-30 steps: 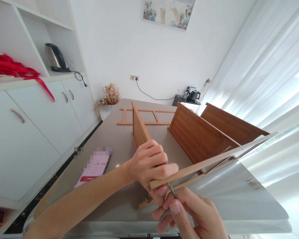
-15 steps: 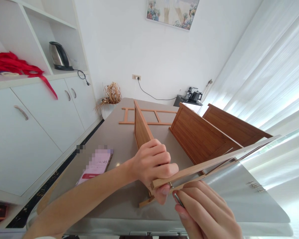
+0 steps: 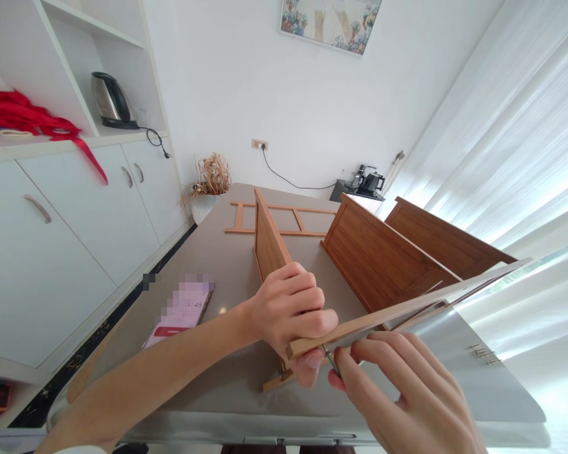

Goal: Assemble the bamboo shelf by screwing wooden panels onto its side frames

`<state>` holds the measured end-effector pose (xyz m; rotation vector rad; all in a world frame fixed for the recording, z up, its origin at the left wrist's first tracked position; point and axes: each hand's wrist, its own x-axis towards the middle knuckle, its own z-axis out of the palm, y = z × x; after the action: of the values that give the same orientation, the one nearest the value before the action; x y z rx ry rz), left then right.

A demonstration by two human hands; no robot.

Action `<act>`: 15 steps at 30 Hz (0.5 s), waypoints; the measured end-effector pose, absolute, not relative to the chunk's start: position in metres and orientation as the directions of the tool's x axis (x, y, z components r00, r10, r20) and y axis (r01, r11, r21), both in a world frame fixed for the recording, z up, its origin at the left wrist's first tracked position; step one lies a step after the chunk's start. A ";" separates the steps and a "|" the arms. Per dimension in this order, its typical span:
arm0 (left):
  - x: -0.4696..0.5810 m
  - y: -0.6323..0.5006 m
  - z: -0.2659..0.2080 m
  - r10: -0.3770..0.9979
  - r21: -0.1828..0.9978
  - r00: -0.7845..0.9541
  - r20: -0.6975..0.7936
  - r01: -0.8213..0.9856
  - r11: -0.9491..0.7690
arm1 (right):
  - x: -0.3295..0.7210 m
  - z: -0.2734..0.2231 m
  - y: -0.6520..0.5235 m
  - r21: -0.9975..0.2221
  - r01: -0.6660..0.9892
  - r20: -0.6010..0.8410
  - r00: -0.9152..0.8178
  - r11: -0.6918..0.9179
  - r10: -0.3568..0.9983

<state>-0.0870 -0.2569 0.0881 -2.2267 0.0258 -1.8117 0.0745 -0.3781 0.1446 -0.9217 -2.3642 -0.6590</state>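
Note:
My left hand (image 3: 291, 309) is closed around the near end of a light wooden side frame (image 3: 360, 323), next to an upright wooden shelf panel (image 3: 269, 239). A small screw (image 3: 325, 347) sticks out of the frame's edge beside my left thumb. Between the thumb and forefinger of my right hand (image 3: 407, 384) is a thin metal hex key (image 3: 332, 362), its tip at the screw head. The other right fingers are curled loosely over it. Part of the key is hidden by the fingertips.
Two more wooden panels (image 3: 383, 252) stand at right, joined to the frame. A ladder-like wooden frame (image 3: 239, 217) lies at the table's far end. Several screws (image 3: 483, 353) lie on the table (image 3: 236, 397) at right. A phone (image 3: 182, 312) lies at left.
My right hand has moved up and its fingers have shifted, bringing the hex key from just below the screw to its head. My left hand still holds the frame.

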 end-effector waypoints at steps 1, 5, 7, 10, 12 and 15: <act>-0.087 -0.257 0.088 -0.181 -0.217 0.214 0.960 0.157 -0.963 | 0.075 0.150 -0.379 0.290 0.710 0.583 -0.663 0.641 0.470; -0.085 -0.256 0.083 -0.176 -0.204 0.187 0.966 0.143 -0.968 | 0.077 0.164 -0.382 0.341 0.692 0.504 -0.706 0.636 0.497; -0.085 -0.256 0.082 -0.168 -0.196 0.185 0.968 0.142 -0.970 | 0.077 0.161 -0.383 0.298 0.705 0.515 -0.686 0.643 0.514; -0.086 -0.255 0.084 -0.179 -0.214 0.218 0.960 0.149 -0.966 | 0.075 0.147 -0.383 0.068 0.733 0.542 -0.597 0.677 0.591; -0.089 -0.255 0.085 -0.191 -0.231 0.244 0.951 0.149 -0.961 | 0.073 0.137 -0.381 -0.158 0.699 0.533 -0.534 0.697 0.656; -0.093 -0.254 0.087 -0.197 -0.244 0.292 0.936 0.136 -0.960 | 0.068 0.128 -0.379 -0.490 0.571 0.446 -0.485 0.659 0.752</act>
<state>-0.0934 -0.2538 0.0868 -2.2866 0.0551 -1.7181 0.0679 -0.3787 0.1278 -1.0193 -2.2287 0.3652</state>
